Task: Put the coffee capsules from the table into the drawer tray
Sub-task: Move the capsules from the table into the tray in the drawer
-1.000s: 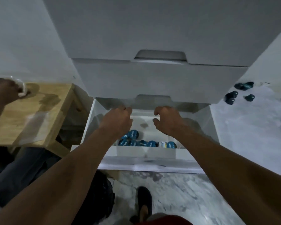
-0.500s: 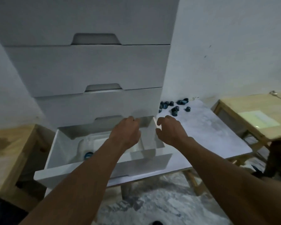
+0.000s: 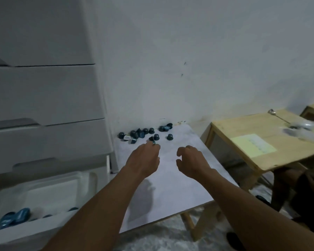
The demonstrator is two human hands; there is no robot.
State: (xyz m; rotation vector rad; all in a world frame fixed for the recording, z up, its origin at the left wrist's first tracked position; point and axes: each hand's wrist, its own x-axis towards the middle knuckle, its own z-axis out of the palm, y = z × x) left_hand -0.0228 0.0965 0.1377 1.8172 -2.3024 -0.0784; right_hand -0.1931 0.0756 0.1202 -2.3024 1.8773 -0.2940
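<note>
Several dark blue coffee capsules (image 3: 140, 134) lie in a loose cluster at the far edge of the white table (image 3: 170, 178), next to the wall. My left hand (image 3: 145, 158) reaches over the table, and its fingertips pinch one coffee capsule (image 3: 153, 142) at the near edge of the cluster. To the right of it, my right hand (image 3: 190, 160) hovers above the table with loosely curled fingers and holds nothing. At the lower left the bottom drawer (image 3: 34, 230) is pulled out. Its white tray (image 3: 49, 189) holds several blue capsules (image 3: 13, 217).
The white drawer unit (image 3: 43, 105) stands left of the table, its upper drawers shut. A wooden table (image 3: 261, 142) to the right carries a yellow sheet and a spoon (image 3: 277, 116). Behind is a bare white wall; below, a marbled floor.
Both hands left the drawer and moved right, out over the white table. The view swung right with them. My left hand has reached the capsule cluster.
</note>
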